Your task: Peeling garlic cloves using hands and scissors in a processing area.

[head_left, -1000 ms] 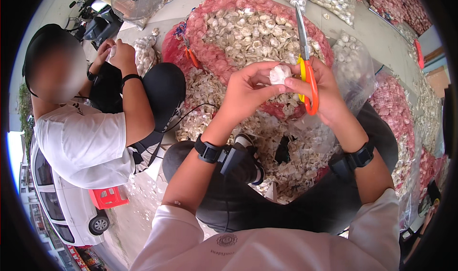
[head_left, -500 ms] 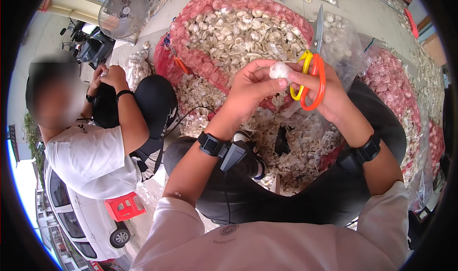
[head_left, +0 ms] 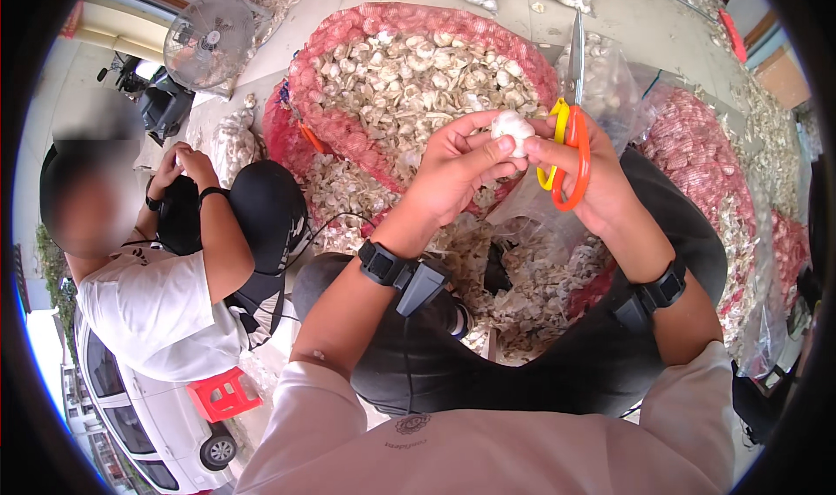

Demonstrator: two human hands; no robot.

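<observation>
At one o'clock from centre: white garlic bulb (head_left: 512, 127) pinched by left hand (head_left: 453, 168), thumb pressed along its underside, evidently to steady it. Right hand (head_left: 601, 190) at bulb's three o'clock side, fingertip touching it, fingers curled through orange-and-yellow scissors (head_left: 570, 138), blades upright and clear of bulb, apparently parked. Pink mesh sack (head_left: 366, 142) of garlic at twelve o'clock. Blade gap unclear; right thumb hidden. Second person's hands (head_left: 185, 166) at nine o'clock, contents indistinct.

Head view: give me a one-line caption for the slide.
Both hands pinch a white garlic bulb, the right hand also carrying orange-handled scissors, above a red mesh sack of garlic.
</observation>
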